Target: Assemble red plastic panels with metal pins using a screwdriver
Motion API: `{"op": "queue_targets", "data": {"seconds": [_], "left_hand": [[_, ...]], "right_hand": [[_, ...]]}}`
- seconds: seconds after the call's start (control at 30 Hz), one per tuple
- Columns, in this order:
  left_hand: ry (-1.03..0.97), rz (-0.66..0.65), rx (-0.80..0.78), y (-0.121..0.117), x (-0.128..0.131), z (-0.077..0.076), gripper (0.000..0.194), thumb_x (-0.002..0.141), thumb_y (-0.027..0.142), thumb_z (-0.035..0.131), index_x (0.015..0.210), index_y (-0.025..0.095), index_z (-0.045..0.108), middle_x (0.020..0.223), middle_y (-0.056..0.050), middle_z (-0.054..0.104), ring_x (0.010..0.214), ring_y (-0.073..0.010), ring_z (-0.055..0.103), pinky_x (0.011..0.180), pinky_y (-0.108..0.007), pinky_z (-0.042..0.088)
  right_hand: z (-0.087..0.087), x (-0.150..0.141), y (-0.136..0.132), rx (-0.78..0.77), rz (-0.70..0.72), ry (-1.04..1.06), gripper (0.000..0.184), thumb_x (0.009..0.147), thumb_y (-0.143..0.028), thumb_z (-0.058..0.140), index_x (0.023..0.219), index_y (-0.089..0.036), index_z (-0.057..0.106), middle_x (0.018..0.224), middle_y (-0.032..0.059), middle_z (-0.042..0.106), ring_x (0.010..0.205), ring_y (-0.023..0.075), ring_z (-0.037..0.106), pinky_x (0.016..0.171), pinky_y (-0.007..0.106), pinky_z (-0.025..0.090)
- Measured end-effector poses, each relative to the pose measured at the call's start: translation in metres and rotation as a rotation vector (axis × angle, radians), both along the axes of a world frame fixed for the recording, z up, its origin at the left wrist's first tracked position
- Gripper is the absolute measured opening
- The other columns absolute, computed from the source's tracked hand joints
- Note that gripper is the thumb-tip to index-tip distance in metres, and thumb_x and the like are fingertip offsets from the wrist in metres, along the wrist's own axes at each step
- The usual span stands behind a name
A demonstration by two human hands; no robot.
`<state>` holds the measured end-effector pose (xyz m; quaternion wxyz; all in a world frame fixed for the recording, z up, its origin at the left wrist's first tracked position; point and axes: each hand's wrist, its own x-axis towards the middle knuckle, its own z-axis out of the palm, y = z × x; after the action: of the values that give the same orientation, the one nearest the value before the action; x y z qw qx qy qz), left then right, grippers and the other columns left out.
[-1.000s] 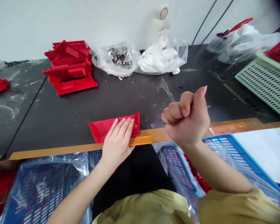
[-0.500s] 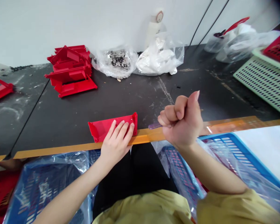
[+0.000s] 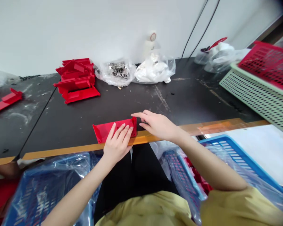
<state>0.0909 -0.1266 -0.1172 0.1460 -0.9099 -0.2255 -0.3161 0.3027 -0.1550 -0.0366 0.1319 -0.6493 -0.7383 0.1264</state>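
A red plastic part [image 3: 103, 131], long and tray-like with raised ends, lies at the taped front edge of the black table. My left hand [image 3: 118, 141] rests flat over its right half, fingers spread, pressing on it. At the part's raised right end is my right hand [image 3: 159, 125], index finger stretched to the upper corner. A thin tool sits in my right hand; only a small shiny bit shows between finger and thumb, and its purple handle is hidden by the palm.
Stacked red parts [image 3: 76, 80] stand at the back left, and another red part [image 3: 7, 102] lies far left. Plastic bags [image 3: 153, 72] sit along the wall. Green [image 3: 257, 97] and red baskets [image 3: 269, 64] are at right. Blue crates [image 3: 228, 142] lined with plastic stand below the edge.
My right hand has come down and left from a raised fist to the part's right end, its index finger now extended. The left hand stays on the part. The camera view has shifted slightly.
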Motion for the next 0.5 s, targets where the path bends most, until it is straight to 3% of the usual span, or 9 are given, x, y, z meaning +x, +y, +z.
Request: {"op": "queue_targets", "data": {"seconds": [0.17,0.3,0.4,0.5], "left_hand": [[-0.001,-0.060,0.007,-0.006,-0.005,0.002,0.037,0.088,0.021,0.061,0.123,0.011,0.056,0.119,-0.012,0.069,0.116,-0.0238,0.063,0.123,-0.050,0.016],[-0.155,-0.136,0.103,-0.017,-0.020,0.000,0.061,0.081,0.032,0.073,0.132,0.013,0.047,0.114,-0.013,0.066,0.111,-0.0254,0.064,0.120,-0.055,0.021],[-0.316,-0.166,0.178,-0.017,-0.038,-0.005,0.082,0.072,0.040,0.079,0.140,0.017,0.040,0.120,-0.014,0.056,0.111,-0.0275,0.061,0.117,-0.055,0.028],[-0.350,-0.101,0.205,-0.006,-0.046,-0.008,0.091,0.069,0.035,0.080,0.146,0.020,0.034,0.131,-0.017,0.047,0.122,-0.0341,0.051,0.111,-0.059,0.036]], "right_hand": [[0.004,0.003,0.001,0.147,0.259,-0.140,0.011,0.090,-0.029,0.064,0.098,-0.024,0.067,0.100,0.0011,0.063,0.077,0.0126,0.061,0.061,0.023,0.034],[0.013,0.007,-0.018,0.243,0.450,-0.174,0.014,0.093,-0.030,0.059,0.091,-0.022,0.071,0.092,0.0023,0.064,0.080,0.0129,0.062,0.057,0.023,0.031],[0.029,0.024,-0.056,0.311,0.402,0.099,0.018,0.092,-0.030,0.061,0.097,-0.019,0.074,0.093,0.0045,0.065,0.080,0.0122,0.063,0.067,0.023,0.042],[0.050,0.058,-0.126,0.237,0.179,0.452,0.015,0.087,-0.027,0.066,0.092,-0.016,0.074,0.094,0.0057,0.069,0.083,0.0126,0.066,0.073,0.024,0.050]]}}
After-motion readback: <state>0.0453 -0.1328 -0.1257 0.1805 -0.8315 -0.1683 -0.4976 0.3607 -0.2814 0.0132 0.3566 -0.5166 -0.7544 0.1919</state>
